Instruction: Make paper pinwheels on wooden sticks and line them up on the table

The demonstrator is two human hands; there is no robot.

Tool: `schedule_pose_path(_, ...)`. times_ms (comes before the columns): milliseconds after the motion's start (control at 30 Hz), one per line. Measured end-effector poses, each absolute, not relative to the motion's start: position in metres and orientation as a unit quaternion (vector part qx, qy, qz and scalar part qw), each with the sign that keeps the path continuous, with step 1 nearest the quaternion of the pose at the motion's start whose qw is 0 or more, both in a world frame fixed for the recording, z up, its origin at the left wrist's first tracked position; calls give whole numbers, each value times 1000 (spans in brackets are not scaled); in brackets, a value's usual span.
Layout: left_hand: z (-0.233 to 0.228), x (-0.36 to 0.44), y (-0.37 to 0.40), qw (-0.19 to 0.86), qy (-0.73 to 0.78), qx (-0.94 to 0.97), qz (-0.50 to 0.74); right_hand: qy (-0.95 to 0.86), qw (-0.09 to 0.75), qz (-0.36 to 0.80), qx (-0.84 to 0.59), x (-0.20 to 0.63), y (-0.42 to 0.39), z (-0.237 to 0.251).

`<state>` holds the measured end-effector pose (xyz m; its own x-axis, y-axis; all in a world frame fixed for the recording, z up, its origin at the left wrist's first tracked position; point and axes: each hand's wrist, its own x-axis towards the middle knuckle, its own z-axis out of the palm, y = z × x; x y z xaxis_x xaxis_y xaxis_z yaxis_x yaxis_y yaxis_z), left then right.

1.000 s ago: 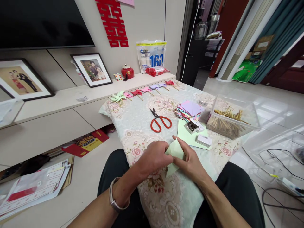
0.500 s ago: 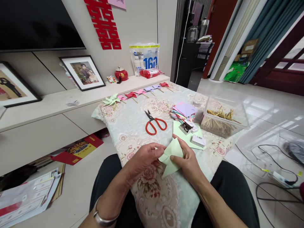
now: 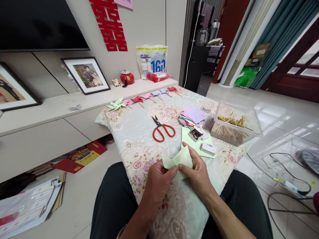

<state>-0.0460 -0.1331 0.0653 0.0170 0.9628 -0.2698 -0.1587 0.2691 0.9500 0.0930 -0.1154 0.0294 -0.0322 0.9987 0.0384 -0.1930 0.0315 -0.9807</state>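
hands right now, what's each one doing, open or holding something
Left hand: closed, pinching the folded light green paper.
Right hand: closed on the same paper, from its right side.

We held both forearms in from the bottom edge, converging over our lap. Our left hand [image 3: 159, 177] was curled, fingers bent inward with the thumb tip meeting them in a pinch. Our right hand [image 3: 196, 172] faced it, thumb raised and fingers pinched, the fingertips of both nearly touching.
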Motion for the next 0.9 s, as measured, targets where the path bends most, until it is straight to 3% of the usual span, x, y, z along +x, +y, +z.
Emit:
schedule_pose_path(300, 67, -57, -130, 592, 537, 379, 466, -417, 545, 635, -357, 94, -114, 28)
schedule_pose_path(500, 66, -72, -123, 633, 508, 345, 472, -484, 625, 456, -408, 107, -112, 27)
schedule_pose_path(700, 68, -82, -117, 686, 449, 329, 469, -696, 532, 333, -349, 107, -116, 37)
schedule_pose_path(900, 68, -86, -115, 671, 473, 343, 457, -771, 474, 285, -316, 102, -118, 38)
